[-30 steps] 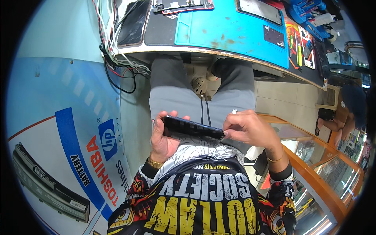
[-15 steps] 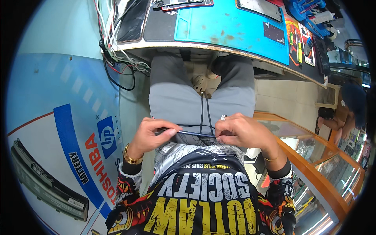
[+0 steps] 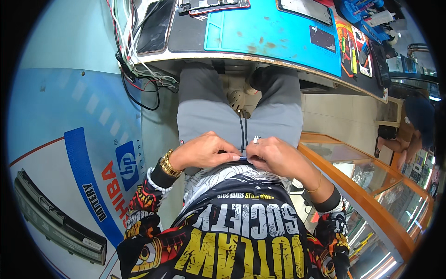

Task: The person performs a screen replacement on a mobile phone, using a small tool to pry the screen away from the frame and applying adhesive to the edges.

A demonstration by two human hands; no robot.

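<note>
A dark, slim phone (image 3: 243, 158) lies edge-on at my waist, mostly hidden by my hands. My left hand (image 3: 208, 151) grips it from the left, thumb and fingers near its edge, with a gold watch on that wrist. My right hand (image 3: 272, 156), wearing a ring, pinches it from the right with curled fingers. The two hands are close together over my grey trousers (image 3: 200, 116), beside the dangling black drawstrings.
The workbench (image 3: 172, 58) ahead holds a blue repair mat (image 3: 232, 32), phones, tools and blue holders (image 3: 357, 16). Cables (image 3: 134, 69) hang at its left, beside a poster wall. A wooden glass display counter (image 3: 381, 186) stands right, with another person (image 3: 413, 121) behind it.
The phone was held tilted with its face showing, then turned edge-on. My left hand has moved inward toward my right hand, covering most of the phone.
</note>
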